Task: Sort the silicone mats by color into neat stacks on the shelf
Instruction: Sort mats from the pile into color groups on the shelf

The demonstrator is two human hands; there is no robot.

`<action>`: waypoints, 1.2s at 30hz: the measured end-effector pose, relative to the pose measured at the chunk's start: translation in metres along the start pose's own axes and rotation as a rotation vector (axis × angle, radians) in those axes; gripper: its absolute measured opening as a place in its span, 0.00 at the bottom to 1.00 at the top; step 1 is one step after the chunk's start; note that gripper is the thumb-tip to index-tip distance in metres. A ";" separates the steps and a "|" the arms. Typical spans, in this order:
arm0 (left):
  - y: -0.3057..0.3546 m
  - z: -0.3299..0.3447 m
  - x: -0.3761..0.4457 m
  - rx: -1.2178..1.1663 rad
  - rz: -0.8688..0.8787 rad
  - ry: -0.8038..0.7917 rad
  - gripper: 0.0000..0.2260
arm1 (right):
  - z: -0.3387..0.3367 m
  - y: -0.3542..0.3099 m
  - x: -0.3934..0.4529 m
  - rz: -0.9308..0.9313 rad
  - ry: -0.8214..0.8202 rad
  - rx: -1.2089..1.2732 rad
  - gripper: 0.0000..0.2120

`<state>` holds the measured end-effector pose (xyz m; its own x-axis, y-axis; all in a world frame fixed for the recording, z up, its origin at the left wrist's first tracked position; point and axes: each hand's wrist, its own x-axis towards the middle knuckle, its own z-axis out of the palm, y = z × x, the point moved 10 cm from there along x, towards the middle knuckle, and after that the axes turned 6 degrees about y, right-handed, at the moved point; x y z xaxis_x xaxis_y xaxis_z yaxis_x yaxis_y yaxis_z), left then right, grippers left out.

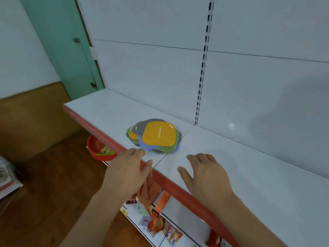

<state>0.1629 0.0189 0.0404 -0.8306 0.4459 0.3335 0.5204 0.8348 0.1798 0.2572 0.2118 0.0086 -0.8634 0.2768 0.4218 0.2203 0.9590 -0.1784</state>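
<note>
A loose, fanned pile of silicone mats lies on the white shelf near its red front edge. An orange mat is on top, with grey, blue and green mats sticking out beneath it. My left hand hovers over the shelf's front edge just below the pile, fingers relaxed, holding nothing. My right hand hangs palm down over the shelf to the right of the pile, fingers loosely spread and holding nothing. Neither hand touches the mats.
The shelf's red front strip runs diagonally under my wrists. A red basin with items sits below the shelf at left. Packaged goods fill the lower shelf. A slotted upright divides the white back panel.
</note>
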 end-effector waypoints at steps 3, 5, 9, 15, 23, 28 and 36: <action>-0.027 0.020 0.040 -0.032 0.020 -0.019 0.16 | 0.021 -0.009 0.032 0.017 -0.016 -0.037 0.26; -0.040 0.034 0.067 -0.073 0.061 -0.015 0.13 | 0.036 -0.014 0.051 0.035 -0.026 -0.057 0.25; -0.054 0.065 0.123 -0.115 0.164 -0.050 0.12 | 0.060 -0.022 0.083 0.137 -0.035 -0.094 0.26; -0.057 0.111 0.180 -0.116 0.330 -0.190 0.23 | 0.077 -0.034 0.108 0.345 -0.038 -0.172 0.24; -0.044 0.116 0.197 -0.162 0.387 -0.115 0.23 | 0.087 -0.037 0.098 0.508 0.018 -0.203 0.22; -0.027 0.100 0.193 -0.512 0.486 -0.073 0.05 | 0.081 -0.033 0.093 0.570 0.058 -0.133 0.29; -0.024 0.080 0.187 -1.089 0.362 -0.274 0.06 | 0.064 0.003 0.082 0.841 0.157 0.452 0.26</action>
<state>-0.0212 0.1079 0.0241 -0.5453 0.7656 0.3413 0.5193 -0.0110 0.8545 0.1580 0.2339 -0.0142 -0.4257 0.8984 0.1080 0.5150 0.3387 -0.7875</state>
